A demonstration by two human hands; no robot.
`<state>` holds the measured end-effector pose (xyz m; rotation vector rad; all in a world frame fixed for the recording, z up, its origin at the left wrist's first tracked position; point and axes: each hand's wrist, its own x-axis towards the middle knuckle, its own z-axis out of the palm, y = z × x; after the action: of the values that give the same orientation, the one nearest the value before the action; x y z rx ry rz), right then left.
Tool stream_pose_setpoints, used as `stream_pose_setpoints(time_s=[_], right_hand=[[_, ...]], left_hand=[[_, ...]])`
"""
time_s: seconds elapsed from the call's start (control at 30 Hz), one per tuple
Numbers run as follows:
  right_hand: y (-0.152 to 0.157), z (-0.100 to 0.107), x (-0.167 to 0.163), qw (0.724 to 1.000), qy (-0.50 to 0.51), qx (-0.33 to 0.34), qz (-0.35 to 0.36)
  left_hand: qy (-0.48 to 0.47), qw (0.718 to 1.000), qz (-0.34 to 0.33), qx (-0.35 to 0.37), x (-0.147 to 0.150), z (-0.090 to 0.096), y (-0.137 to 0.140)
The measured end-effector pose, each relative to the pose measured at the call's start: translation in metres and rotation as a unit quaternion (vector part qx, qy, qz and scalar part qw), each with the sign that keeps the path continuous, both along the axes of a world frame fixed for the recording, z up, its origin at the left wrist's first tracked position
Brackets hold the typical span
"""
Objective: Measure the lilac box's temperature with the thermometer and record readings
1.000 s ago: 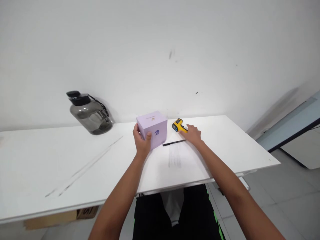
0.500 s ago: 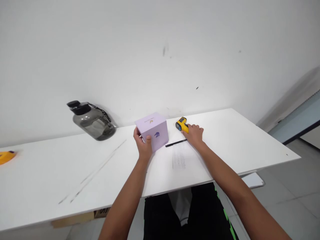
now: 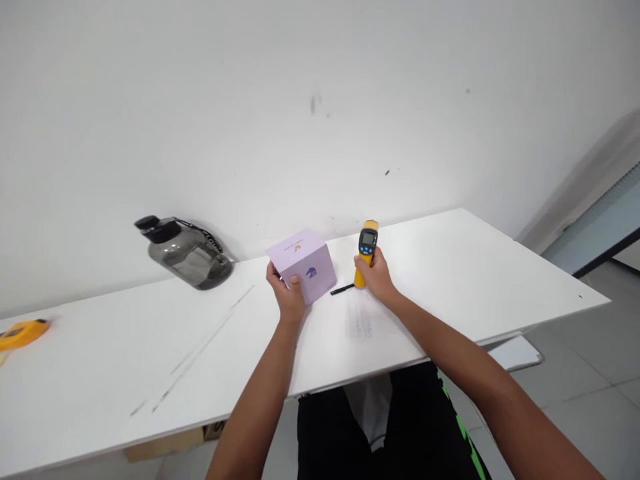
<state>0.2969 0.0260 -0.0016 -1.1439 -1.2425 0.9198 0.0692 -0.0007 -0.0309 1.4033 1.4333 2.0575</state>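
Note:
My left hand (image 3: 289, 293) grips the left side of a lilac cardboard box (image 3: 316, 277), thumb on the front face and fingers behind. The box has a gold mark on top and a dark purple emblem in front. In my right hand (image 3: 376, 273) is a yellow infrared thermometer (image 3: 367, 250), held by its handle with the small screen and blue buttons facing me. Between the hands lies a black pen (image 3: 342, 289), its right end hidden behind the thermometer. A sheet with faint print (image 3: 360, 320) lies on the table below the pen.
A grey translucent water bottle (image 3: 193, 257) with a black cap and strap stands by the wall, left of the box. An orange-yellow object (image 3: 23, 333) sits at the far left of the white table (image 3: 125, 353). The table's right end is at a corner (image 3: 607, 302).
My right hand has raised the thermometer and turned it upright, so its screen now faces me. My left hand stays on the box. The camera view has shifted slightly.

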Motion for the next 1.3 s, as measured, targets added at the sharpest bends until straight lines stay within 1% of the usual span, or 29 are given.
stream_pose_setpoints(time_s=[0.03,0.07,0.17,0.23,0.33,0.4,0.47,0.57,0.67,0.77,0.87,1.1,1.3], right_hand=[[-0.004,-0.001,-0.004,0.999,0.022,-0.010,0.024],[-0.008,-0.002,-0.006,0.999,0.031,-0.003,0.041],[-0.021,-0.002,-0.010,0.993,0.010,0.080,0.089],[-0.030,0.001,-0.011,0.984,-0.018,0.121,0.126],[-0.045,0.008,-0.014,0.972,-0.047,0.147,0.178],[-0.053,0.012,-0.018,0.964,-0.055,0.148,0.213],[-0.059,0.016,-0.022,0.960,-0.046,0.124,0.245],[-0.064,0.018,-0.026,0.961,-0.010,0.052,0.271],[-0.062,0.017,-0.025,0.954,0.019,-0.019,0.297],[-0.060,0.015,-0.023,0.945,0.031,-0.062,0.319],[-0.058,0.013,-0.024,0.942,0.035,-0.074,0.325],[-0.056,0.012,-0.026,0.939,0.043,-0.098,0.327],[-0.052,0.007,-0.027,0.939,0.059,-0.101,0.325]], left_hand=[[0.001,1.000,-0.002,-0.003,0.000,0.000,0.000],[0.002,1.000,-0.002,-0.005,0.000,0.000,-0.001],[-0.003,1.000,0.008,-0.014,0.000,0.004,-0.001],[-0.019,0.999,0.017,-0.019,0.000,0.009,-0.001],[-0.046,0.998,0.021,-0.035,0.002,0.017,-0.001],[-0.059,0.997,0.016,-0.048,0.004,0.021,-0.002],[-0.066,0.996,0.014,-0.054,0.006,0.023,-0.003],[-0.077,0.995,0.015,-0.063,0.009,0.023,-0.004],[-0.087,0.994,0.012,-0.069,0.009,0.022,-0.004],[-0.083,0.995,0.003,-0.056,0.009,0.023,-0.003],[-0.073,0.996,-0.007,-0.044,0.008,0.022,-0.003],[-0.053,0.997,0.000,-0.048,0.007,0.017,-0.003],[-0.052,0.998,0.000,-0.043,0.008,0.019,-0.004]])
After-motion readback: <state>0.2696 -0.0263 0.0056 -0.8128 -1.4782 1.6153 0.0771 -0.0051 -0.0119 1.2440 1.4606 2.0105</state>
